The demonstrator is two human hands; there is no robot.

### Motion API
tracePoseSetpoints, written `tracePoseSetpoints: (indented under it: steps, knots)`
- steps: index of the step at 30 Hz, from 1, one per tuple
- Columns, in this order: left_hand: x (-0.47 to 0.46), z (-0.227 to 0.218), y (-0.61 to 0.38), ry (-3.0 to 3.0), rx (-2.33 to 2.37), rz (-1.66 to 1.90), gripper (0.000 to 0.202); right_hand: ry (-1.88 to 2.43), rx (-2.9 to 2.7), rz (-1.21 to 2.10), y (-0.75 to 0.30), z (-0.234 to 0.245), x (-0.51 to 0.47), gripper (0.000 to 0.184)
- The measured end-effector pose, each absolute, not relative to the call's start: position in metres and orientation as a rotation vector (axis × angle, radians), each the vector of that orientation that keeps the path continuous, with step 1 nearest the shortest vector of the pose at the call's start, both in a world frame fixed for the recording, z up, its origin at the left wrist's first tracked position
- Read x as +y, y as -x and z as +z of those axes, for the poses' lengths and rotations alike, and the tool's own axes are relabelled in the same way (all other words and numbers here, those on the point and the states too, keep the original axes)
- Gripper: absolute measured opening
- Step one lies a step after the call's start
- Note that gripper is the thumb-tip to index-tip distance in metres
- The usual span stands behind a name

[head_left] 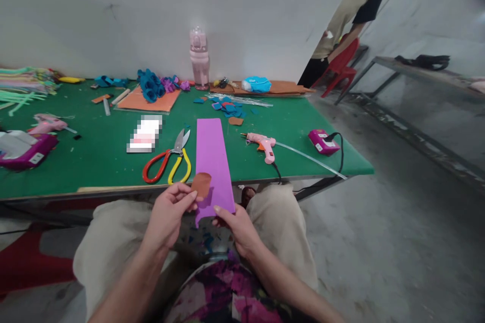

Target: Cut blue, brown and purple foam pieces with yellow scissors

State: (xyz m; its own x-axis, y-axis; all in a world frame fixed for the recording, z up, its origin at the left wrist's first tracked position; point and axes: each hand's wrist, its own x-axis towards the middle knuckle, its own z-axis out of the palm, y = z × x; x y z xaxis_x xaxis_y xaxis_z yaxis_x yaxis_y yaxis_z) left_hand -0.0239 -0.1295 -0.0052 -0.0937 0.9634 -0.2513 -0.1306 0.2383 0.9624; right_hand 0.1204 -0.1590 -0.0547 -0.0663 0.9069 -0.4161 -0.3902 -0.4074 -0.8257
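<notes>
Between the thumb and fingers of my left hand is a small brown foam piece with rounded corners. It is held over the near end of a long purple foam sheet. My right hand pinches that sheet at its near right corner, thumb on top. The sheet's far end lies on the green table, and its near edge has a curved cut. Left of the sheet lie scissors with one red and one yellow handle, blades apart. A pink glue gun rests to the right, a clear glue stick in its back.
Blue foam scraps, a pink bottle, blue rolled foam pieces and an orange sheet stand along the back. A purple power box sits at right, its cord hanging over the edge. A person stands behind the white partition.
</notes>
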Motion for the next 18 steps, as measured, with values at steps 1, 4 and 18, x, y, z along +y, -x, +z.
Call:
tracePoseSetpoints:
  steps: [1,4,18]
  knots:
    - [-0.133,-0.009,0.024,-0.820,1.292,1.162,0.024,1.193,-0.621,1.680,-0.116,-0.056,-0.161,0.032]
    - [-0.145,-0.019,0.022,-0.766,1.345,1.189,0.023,1.101,-0.445,1.740,-0.103,-0.060,-0.164,0.035]
    - [-0.166,-0.034,0.018,-0.748,1.430,1.175,0.024,1.014,-0.351,1.704,-0.084,-0.056,-0.169,0.035]
